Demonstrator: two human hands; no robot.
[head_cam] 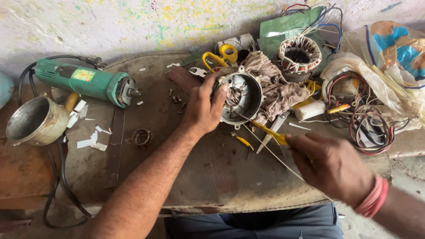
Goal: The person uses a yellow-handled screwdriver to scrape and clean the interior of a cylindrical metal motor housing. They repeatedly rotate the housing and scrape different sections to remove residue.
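Observation:
My left hand (202, 106) grips the rim of a round metal motor housing (242, 94) that lies on its side on the worn board (212, 177), its open face turned toward me. A brown rag (276, 90) lies behind and partly inside it. My right hand (330, 166), with a red thread band on the wrist, pinches a yellow-handled tool (271, 132) and a thin pale strip (274, 155). The tool's tip points at the housing's lower rim.
A green angle grinder (86, 82) and a metal cup-shaped cover (33, 120) lie at the left. Yellow scissors (219, 55), a wound stator (298, 55), a wire tangle (367, 121) and plastic bags (394, 53) sit at the back right. White paper scraps (90, 139) lie loose.

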